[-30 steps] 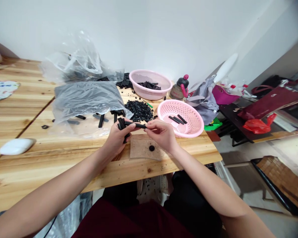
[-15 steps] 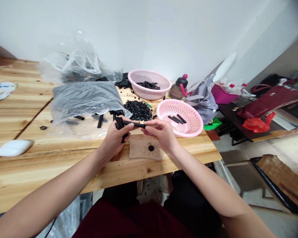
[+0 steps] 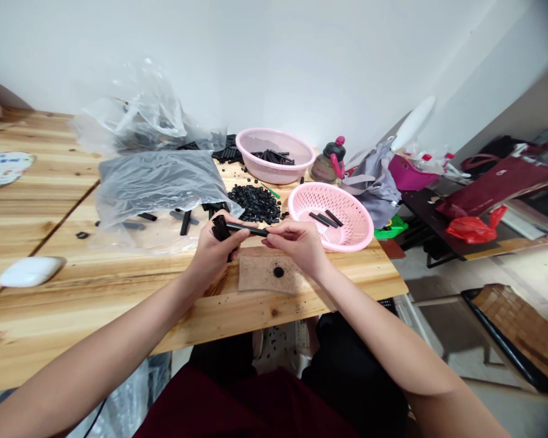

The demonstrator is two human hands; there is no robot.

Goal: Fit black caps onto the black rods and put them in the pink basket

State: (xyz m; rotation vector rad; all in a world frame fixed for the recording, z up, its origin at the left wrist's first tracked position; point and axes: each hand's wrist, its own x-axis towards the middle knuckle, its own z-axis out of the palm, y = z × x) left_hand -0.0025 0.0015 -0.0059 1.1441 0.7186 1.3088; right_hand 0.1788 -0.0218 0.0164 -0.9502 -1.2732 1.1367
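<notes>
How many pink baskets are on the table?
2. One pink basket sits just past the right hand; the other pink basket is farther back, near the wall.

Bright, even daylight; soft shadows; wide-angle edges bend and blur.

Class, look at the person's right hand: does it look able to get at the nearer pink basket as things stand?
Probably yes. The right hand sits just beside the nearer pink basket, whose open top faces up with only a few black sticks inside, and nothing stands between them. But its fingertips are busy on the black stick.
</notes>
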